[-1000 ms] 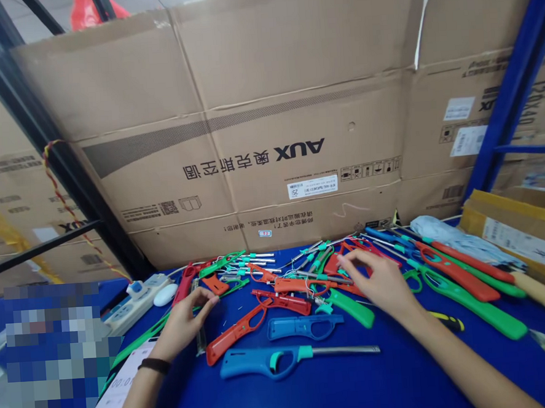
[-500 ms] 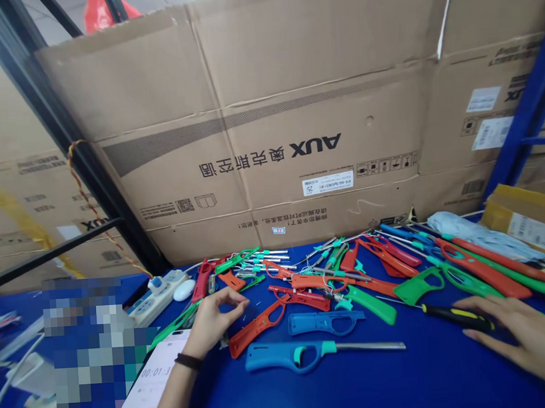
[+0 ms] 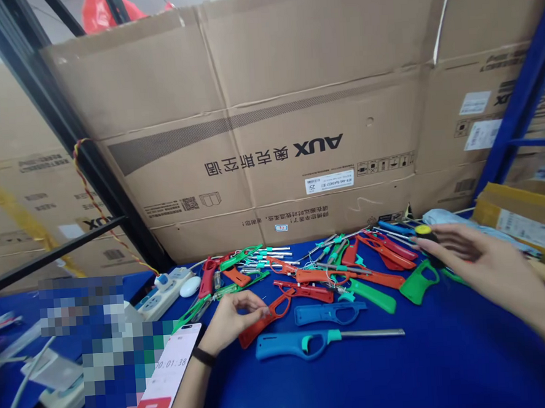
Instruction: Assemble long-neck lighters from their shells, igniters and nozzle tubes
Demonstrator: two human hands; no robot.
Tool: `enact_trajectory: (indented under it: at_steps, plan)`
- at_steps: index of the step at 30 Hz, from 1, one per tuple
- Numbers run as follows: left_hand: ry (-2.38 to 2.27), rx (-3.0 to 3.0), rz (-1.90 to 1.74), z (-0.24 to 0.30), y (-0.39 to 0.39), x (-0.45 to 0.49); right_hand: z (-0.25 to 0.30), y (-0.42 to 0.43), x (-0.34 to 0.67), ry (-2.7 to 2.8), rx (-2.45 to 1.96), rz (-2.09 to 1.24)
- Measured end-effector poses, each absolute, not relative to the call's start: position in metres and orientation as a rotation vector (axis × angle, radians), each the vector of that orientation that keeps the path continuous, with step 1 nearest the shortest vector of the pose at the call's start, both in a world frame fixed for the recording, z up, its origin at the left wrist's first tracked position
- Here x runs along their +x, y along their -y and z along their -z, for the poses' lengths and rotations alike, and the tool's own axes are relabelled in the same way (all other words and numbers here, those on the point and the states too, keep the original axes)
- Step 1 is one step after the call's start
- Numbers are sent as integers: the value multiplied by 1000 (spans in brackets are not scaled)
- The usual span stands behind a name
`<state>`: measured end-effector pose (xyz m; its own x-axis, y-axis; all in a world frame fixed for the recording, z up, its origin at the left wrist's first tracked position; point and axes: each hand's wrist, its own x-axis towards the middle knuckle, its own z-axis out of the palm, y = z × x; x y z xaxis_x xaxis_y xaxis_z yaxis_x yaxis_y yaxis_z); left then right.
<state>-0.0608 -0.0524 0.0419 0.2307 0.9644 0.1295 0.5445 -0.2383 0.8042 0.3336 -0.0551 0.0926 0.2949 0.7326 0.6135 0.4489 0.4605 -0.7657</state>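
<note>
Two bare hands work over a spread of lighter parts on a blue surface (image 3: 452, 359). The right hand (image 3: 481, 259) is up at the far right of the pile, its fingers curled around a black-and-yellow screwdriver (image 3: 426, 236), apparently gripping it, though the shaft is hidden. The left hand (image 3: 233, 322), wearing a dark wristband (image 3: 203, 356), is closed in a loose pinch just beside a red lighter shell (image 3: 264, 323); anything between its fingertips would be too small to tell.

Nearby lie a blue utility lighter (image 3: 299, 345) with a steel nozzle and a blue lighter shell (image 3: 329, 313), while a green lighter shell (image 3: 418, 283) sits below the right hand. A phone (image 3: 166, 383) showing a timer rests at lower left, near a power strip (image 3: 160, 295).

A small part pinched that lightly could slip and vanish among the parts. Thin wires in the crowded pile could snag, and a careless screwdriver swing could scatter pieces.
</note>
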Motion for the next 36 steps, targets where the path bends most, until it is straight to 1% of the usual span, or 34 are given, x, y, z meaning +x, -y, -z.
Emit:
enact_trajectory:
  at_steps: [6,11,18,36]
  plan:
    - [-1284,1917,-591,-58,66,-65,-101,55,232,1528,-877,-606]
    - [-1266,1918,-449,-61,70,-71,-89,69,177,1733,-763,-711]
    - [-1333,1938,-437,-62,72,-72,-63,64,174,1686,-792,-772]
    - [-1437,2119,-424,-56,70,-70,-65,66,179,1666,-797,-750]
